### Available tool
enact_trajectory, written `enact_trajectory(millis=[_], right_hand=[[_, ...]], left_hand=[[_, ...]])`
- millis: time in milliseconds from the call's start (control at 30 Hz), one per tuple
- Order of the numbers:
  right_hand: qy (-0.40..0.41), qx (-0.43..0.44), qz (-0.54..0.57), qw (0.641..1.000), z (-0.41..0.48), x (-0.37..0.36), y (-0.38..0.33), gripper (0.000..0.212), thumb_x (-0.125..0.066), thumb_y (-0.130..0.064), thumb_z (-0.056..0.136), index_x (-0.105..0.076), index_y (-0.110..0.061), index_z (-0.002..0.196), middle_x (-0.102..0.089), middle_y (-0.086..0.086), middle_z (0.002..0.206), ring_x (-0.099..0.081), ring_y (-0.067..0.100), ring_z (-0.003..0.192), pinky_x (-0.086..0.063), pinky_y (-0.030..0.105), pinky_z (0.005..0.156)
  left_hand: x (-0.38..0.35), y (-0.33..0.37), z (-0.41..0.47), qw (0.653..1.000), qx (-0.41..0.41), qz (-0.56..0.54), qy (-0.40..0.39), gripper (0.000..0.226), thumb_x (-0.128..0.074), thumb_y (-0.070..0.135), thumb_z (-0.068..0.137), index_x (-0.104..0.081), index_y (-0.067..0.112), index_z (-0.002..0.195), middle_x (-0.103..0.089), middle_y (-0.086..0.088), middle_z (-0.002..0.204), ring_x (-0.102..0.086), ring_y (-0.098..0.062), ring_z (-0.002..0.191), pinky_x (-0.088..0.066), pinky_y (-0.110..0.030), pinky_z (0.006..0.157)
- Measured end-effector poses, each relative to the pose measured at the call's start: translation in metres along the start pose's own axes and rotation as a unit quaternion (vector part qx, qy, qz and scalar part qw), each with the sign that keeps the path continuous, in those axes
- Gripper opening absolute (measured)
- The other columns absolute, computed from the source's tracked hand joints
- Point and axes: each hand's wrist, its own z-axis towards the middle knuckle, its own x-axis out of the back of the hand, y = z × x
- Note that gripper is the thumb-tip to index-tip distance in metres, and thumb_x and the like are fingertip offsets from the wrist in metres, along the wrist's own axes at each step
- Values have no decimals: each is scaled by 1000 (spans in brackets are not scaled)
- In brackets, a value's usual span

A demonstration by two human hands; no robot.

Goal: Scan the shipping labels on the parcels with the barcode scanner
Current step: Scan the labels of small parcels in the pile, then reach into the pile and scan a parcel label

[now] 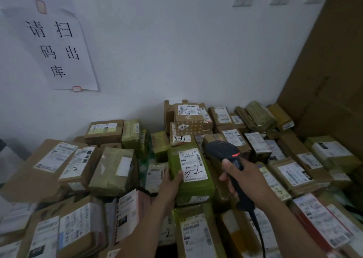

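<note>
Green wrap covers the parcel [191, 191] on top of the pile [110, 169]; the left hand [170, 181] grips its near left edge, thumb curled onto the top just beside the white label [193, 165] marked 5-2. The right hand [249, 181] is clamped round the handle of the scanner [222, 149], whose head sits just right of the label. To scan well, I judge, tip the label square to the scanner's window, thumb off the barcode.

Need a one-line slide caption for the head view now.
Left hand holds a green-wrapped parcel marked 5-2 while the right hand grips a black barcode scanner beside its shipping label.
</note>
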Motion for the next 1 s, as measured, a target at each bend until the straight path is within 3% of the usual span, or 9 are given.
enact_trajectory(millis=[100,200,333,433,533,600,700,867,1000], right_hand=[[-4,-8,-8,1000,3,-1,6,38,-58,-39,95,-61,-2,89,-70,10,67,-55,17,42,-46,29,44],[-5,-10,-8,1000,3,-5,7,37,-58,-39,95,-60,-2,90,-70,8,67,-54,19,43,-46,28,42],[-11,-7,-17,1000,8,-23,3,33,-58,-36,96,-62,-4,88,-66,-2,55,-53,14,40,-44,24,41],[-35,-4,-11,999,24,-44,0,30,-58,-39,95,-63,-9,92,-70,-4,64,-55,13,41,-47,25,43],[-49,-6,-8,999,46,-68,-1,30,-60,-43,94,-63,-13,94,-73,-4,76,-57,16,45,-50,29,46],[-60,-9,5,998,62,-83,2,27,-61,-45,92,-61,-18,94,-74,3,89,-59,21,48,-50,31,47],[-91,-30,-13,995,85,-98,14,24,-63,-45,91,-62,-21,95,-73,17,89,-61,31,53,-54,36,51],[-89,-80,-36,992,108,-105,39,33,-62,-47,92,-63,-14,94,-63,9,54,-61,24,44,-54,34,48],[-47,-87,-8,995,113,-97,51,31,-60,-52,90,-63,-22,84,-74,18,81,-63,33,49,-58,51,59]], left_hand=[[-6,-20,20,996,-12,83,-11,96,-73,57,75,-18,43,153,-47,-5,148,-55,-32,124,-51,-55,97],[-14,-11,3,986,-40,164,0,90,-62,36,95,0,27,158,-39,-7,153,-48,-31,131,-45,-44,106],[-6,-14,11,955,-99,280,23,75,-59,26,98,-13,13,156,-50,-5,144,-54,-18,114,-42,-24,87],[8,-12,14,934,-104,342,13,64,-55,36,99,-28,16,152,-55,1,137,-56,-25,123,-45,-31,100],[31,-1,25,916,-157,360,84,35,-53,23,101,-53,12,134,-59,-2,124,-56,-28,122,-44,-32,101],[50,6,41,901,-149,386,128,41,-54,21,100,-50,6,139,-58,-12,133,-54,-28,124,-40,-27,97],[74,12,77,860,-144,474,122,50,-57,25,99,-44,10,145,-52,-15,141,-51,-26,127,-40,-28,99],[79,-4,128,793,-84,602,41,68,-55,37,98,-22,23,156,-20,-10,161,-36,-26,142,-35,-35,111],[84,-26,143,799,-6,601,22,112,-60,68,82,9,21,157,18,-7,164,-18,-32,149,-32,-43,115]])
